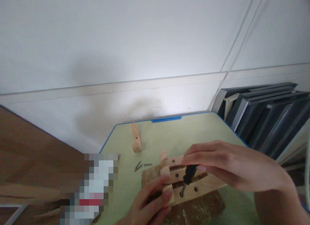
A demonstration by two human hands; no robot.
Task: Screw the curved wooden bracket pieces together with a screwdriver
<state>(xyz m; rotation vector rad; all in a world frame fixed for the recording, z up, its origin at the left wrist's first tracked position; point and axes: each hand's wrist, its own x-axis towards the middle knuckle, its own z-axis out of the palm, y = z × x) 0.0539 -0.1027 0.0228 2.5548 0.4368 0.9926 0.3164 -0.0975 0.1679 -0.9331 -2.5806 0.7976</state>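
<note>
Black-handled screwdriver (190, 174) slants below the gripping right hand (225, 163). The left hand (152, 199) clasps a pale slatted wooden frame (208, 184) beside the screwdriver's tip.

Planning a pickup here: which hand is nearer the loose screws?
Left. The left hand, on the wooden strips, is nearside of the screws; the right hand, holding the screwdriver, is farther right.

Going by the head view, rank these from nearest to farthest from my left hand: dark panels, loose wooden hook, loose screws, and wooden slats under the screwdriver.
1. Wooden slats: held by your left hand.
2. Loose screws: left of the slats, on the table.
3. Loose wooden hook: farther back, table's left side.
4. Dark panels: right, beyond the table.
</note>
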